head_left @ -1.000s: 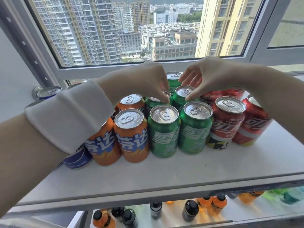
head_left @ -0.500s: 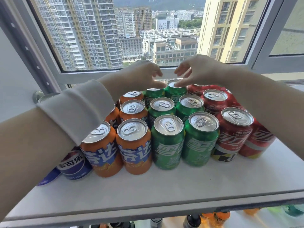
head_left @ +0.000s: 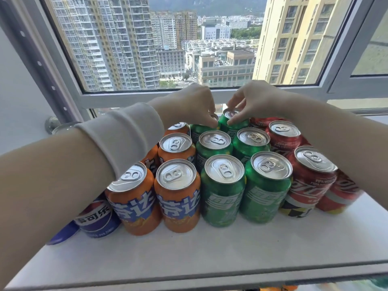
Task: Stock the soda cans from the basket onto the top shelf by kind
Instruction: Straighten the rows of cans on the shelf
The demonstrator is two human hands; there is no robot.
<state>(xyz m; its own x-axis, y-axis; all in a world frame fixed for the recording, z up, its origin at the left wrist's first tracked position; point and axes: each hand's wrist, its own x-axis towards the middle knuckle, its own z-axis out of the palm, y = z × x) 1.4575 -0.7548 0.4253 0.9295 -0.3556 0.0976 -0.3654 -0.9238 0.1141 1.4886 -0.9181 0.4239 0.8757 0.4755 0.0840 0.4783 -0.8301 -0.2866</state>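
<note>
Tall city buildings (head_left: 105, 38) show through the big window (head_left: 126, 99) behind the flat white top shelf (head_left: 210, 253). Soda cans stand on the shelf in lines by colour. One blue can (head_left: 98, 219) is on the left, then the orange cans (head_left: 177, 198), then the green cans (head_left: 222, 196), then the red cans (head_left: 310, 185). All of them stand straight up with their shiny tops facing up.

Both arms reach over the front cans to the very back of the green lines. The left hand (head_left: 189, 106) has a white cloth band (head_left: 121, 137) on its wrist. Its fingers curl down onto the top of the back left green metal can (head_left: 197, 129). It looks like it grips the rim, but the hand hides most of that can. The right hand (head_left: 258, 101) pinches the top rim of the back right green metal can (head_left: 232, 113) between thumb and fingers. The two cans stand side by side, and each one is right under its own hand. So the left hand is nearer the left one, and the right hand is nearer the right one.

These two cans seem to be in their place, green behind green. The next move is likely to let go and lift. The hands should go straight up first, because the arms hang just above the front cans and could knock them. The basket is not in view.
</note>
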